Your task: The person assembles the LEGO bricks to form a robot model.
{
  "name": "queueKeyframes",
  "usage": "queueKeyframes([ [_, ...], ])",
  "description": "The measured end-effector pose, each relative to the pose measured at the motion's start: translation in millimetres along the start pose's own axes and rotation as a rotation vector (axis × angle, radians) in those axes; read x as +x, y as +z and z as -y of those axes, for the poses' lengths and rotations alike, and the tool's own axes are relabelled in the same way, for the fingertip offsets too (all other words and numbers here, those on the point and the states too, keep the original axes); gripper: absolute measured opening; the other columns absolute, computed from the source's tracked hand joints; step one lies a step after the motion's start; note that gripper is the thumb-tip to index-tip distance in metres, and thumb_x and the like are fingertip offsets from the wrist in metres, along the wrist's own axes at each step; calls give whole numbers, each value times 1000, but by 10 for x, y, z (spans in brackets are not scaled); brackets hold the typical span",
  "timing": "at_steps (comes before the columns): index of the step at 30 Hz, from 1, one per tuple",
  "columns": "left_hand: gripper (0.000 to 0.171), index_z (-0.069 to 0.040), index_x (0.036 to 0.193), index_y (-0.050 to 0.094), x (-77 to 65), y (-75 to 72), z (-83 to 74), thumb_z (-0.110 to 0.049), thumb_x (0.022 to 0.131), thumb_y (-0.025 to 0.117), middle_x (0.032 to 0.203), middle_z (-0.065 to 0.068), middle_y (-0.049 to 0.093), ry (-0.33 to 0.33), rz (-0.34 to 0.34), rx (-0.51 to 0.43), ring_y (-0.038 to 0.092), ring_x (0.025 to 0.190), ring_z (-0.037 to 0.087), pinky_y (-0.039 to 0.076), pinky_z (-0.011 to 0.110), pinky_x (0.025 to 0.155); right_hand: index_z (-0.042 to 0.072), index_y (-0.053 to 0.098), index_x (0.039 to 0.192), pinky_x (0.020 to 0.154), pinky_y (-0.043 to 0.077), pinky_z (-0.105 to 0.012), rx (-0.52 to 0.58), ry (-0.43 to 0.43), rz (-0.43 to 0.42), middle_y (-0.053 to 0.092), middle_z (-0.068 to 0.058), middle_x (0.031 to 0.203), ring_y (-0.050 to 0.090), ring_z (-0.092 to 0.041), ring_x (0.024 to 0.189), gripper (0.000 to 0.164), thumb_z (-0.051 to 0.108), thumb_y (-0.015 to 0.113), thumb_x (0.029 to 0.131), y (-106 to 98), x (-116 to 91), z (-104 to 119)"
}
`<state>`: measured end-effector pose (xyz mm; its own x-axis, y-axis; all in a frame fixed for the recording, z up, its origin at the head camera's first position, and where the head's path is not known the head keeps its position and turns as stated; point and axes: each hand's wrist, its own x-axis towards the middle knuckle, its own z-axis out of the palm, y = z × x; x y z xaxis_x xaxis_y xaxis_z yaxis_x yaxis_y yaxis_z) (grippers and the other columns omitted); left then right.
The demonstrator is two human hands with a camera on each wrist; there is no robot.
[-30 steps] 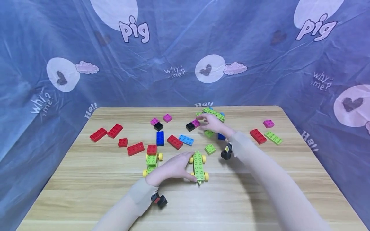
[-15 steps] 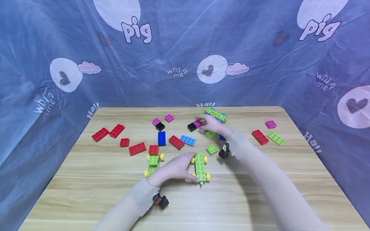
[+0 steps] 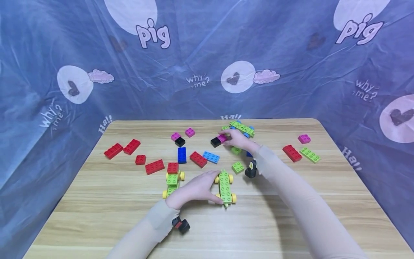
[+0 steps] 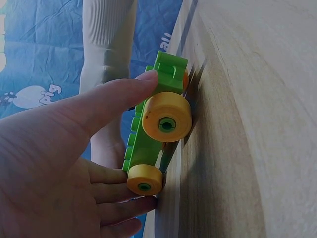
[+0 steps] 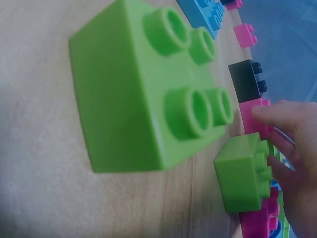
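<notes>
My left hand (image 3: 200,187) holds a green toy car base (image 3: 225,187) with yellow wheels by its two ends, thumb at the near end. In the left wrist view, the thumb touches the end beside the nearer yellow wheel (image 4: 167,117). Further back, my right hand (image 3: 239,139) pinches a pink brick (image 3: 222,138), which sits against a black brick (image 3: 215,142). The right wrist view shows the thumb on the pink brick (image 5: 251,117); the fingertips behind it are partly hidden. Close to that hand is a green square brick (image 5: 240,173).
Behind the right hand stands a green car base (image 3: 242,128) with blue wheels. Left of my left hand is another yellow-wheeled base (image 3: 172,185) bearing green and red bricks. Red bricks (image 3: 113,151) lie to the left, and a red brick (image 3: 292,153) to the right.
My right hand has shifted slightly left, its fingers coming closer round the pink brick. The left hand stays on the car base. The head view has turned slightly.
</notes>
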<state>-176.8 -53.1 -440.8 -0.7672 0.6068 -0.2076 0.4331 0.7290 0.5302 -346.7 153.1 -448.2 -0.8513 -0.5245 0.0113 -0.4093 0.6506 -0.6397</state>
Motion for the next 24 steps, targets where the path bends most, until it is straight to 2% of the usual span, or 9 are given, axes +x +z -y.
queueKeyframes([
  [9, 108, -4, 150, 29, -4, -15, -25, -48, 68, 83, 152, 13, 37, 5, -3, 8, 37, 139, 28, 31, 41, 114, -3, 56, 129, 103, 45, -46, -8, 4, -21, 57, -22, 130, 55, -38, 121, 44, 1, 67, 87, 11, 15, -47],
  [16, 108, -4, 150, 29, -3, -14, -21, -49, 68, 83, 152, 13, 37, 4, -4, 13, 37, 139, 28, 31, 41, 114, -4, 54, 131, 102, 45, -45, 1, 52, -9, 57, -23, 130, 55, -37, 120, 48, 1, 69, 85, -3, 7, -33],
  [24, 108, -4, 150, 29, -3, -16, -21, -49, 68, 83, 152, 13, 36, 4, -3, 14, 37, 139, 28, 30, 41, 115, -4, 54, 132, 102, 45, -45, -40, 78, 7, 57, -23, 132, 55, -36, 120, 48, 4, 68, 87, -16, 21, -11],
])
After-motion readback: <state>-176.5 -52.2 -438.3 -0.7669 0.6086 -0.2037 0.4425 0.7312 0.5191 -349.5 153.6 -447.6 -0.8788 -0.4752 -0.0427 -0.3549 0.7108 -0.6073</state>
